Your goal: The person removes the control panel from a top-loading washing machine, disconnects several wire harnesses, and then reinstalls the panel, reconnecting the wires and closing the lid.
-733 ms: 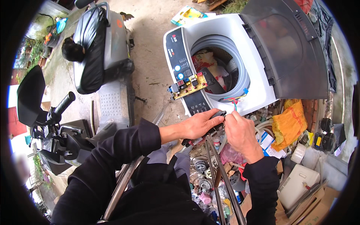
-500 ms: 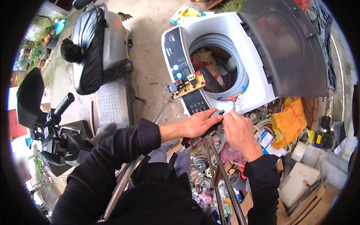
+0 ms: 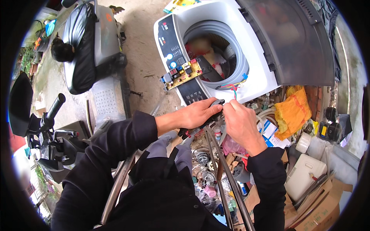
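A white top-loading washing machine (image 3: 257, 75) stands with its dark lid (image 3: 289, 46) raised. A yellow circuit board (image 3: 182, 77) lies across its black control panel. Red, green and blue wires (image 3: 234, 91) come from the tub rim down to the fingertips of my right hand (image 3: 243, 125), which is closed in a pinch on them. Beside it, my left hand (image 3: 194, 114) is wrapped round a small black object (image 3: 218, 102), mostly hidden by the fingers. The two hands are close together at the machine's near edge.
A grey scooter (image 3: 110, 38) stands at the left. Metal tubes (image 3: 227, 169) run up between my arms. Bottles, cables and scrap litter the ground at the right, with an orange cloth sack (image 3: 295, 113), a cream plastic casing (image 3: 306, 177) and cardboard (image 3: 323, 211).
The machine and surroundings have shifted up and left in the view as the head moved. Both hands keep their closed grips near each other at the machine's edge.
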A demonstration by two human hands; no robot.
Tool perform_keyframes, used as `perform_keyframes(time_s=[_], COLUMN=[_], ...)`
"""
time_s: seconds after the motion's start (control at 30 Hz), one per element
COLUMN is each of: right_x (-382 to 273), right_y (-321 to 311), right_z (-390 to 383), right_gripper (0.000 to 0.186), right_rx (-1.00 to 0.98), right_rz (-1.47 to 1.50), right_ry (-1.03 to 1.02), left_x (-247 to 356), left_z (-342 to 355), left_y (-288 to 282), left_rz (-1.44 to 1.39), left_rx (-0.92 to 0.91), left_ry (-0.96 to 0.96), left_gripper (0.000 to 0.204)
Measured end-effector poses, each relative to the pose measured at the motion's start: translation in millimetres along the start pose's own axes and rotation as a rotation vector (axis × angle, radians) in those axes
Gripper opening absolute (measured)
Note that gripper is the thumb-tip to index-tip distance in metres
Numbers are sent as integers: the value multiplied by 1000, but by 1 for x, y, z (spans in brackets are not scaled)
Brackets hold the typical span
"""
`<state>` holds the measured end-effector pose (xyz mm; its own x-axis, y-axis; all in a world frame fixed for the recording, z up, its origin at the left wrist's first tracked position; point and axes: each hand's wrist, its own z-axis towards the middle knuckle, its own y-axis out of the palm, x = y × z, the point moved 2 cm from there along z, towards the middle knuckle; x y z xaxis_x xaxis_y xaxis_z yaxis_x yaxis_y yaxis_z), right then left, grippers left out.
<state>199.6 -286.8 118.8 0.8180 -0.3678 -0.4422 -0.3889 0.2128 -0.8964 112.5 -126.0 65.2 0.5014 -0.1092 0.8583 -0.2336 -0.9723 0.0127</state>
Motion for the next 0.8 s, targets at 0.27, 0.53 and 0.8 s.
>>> perform_keyframes(time_s=[0.27, 0.53, 0.8], right_x=[-1, -4, -7], right_y=[2, 3, 2], right_z=[-10, -5, 5], right_gripper=[11, 10, 9], right_rx=[28, 13, 19], right_rz=[24, -9, 3], right_ry=[42, 44, 20], left_x=[2, 7, -1], left_z=[-2, -6, -3], left_y=[4, 1, -5], left_rz=[-36, 37, 47], left_rx=[-17, 8, 32], left_ry=[54, 6, 21], left_gripper=[53, 52, 51])
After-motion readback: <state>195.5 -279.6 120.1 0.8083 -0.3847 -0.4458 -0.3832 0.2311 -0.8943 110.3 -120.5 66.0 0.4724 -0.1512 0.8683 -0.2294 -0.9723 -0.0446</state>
